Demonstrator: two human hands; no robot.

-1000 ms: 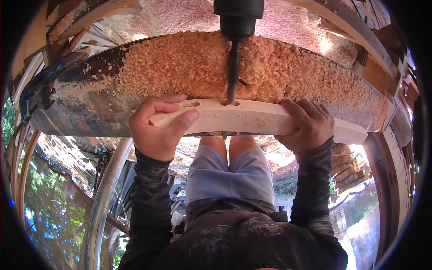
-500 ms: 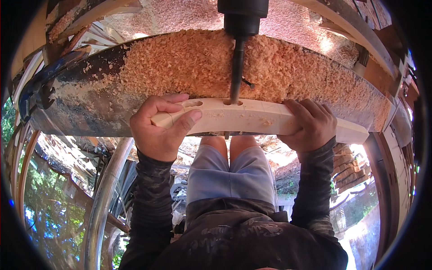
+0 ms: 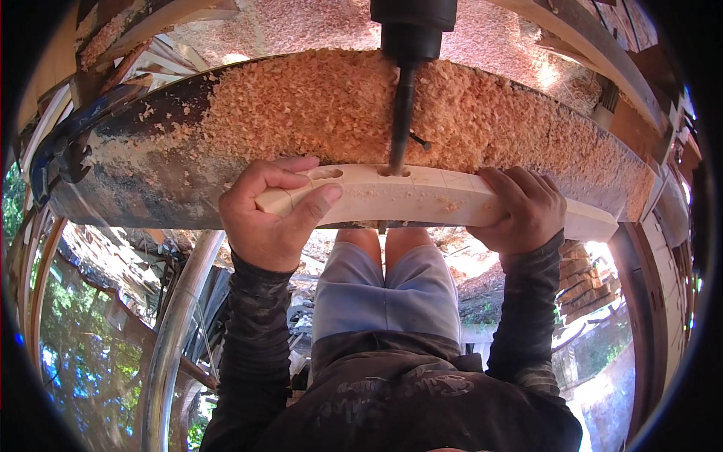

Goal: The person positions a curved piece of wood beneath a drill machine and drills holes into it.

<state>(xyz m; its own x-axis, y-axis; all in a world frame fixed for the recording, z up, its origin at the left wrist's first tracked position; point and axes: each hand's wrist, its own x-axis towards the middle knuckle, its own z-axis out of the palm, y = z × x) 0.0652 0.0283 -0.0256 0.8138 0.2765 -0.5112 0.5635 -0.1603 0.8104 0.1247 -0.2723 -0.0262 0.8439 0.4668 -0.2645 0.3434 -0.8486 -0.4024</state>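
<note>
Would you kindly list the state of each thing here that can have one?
Wooden bar: flat on the table edge, slotted.
Drill bit: down in the bar's middle slot.
Left hand: gripping the bar.
Right hand: gripping the bar.
Table: covered in wood shavings.

Drill head cut off by the top edge, bit tip sunk out of sight in the pale wooden piece, its underside hidden, my left hand covering its near end, tabletop largely buried under wood shavings
</note>
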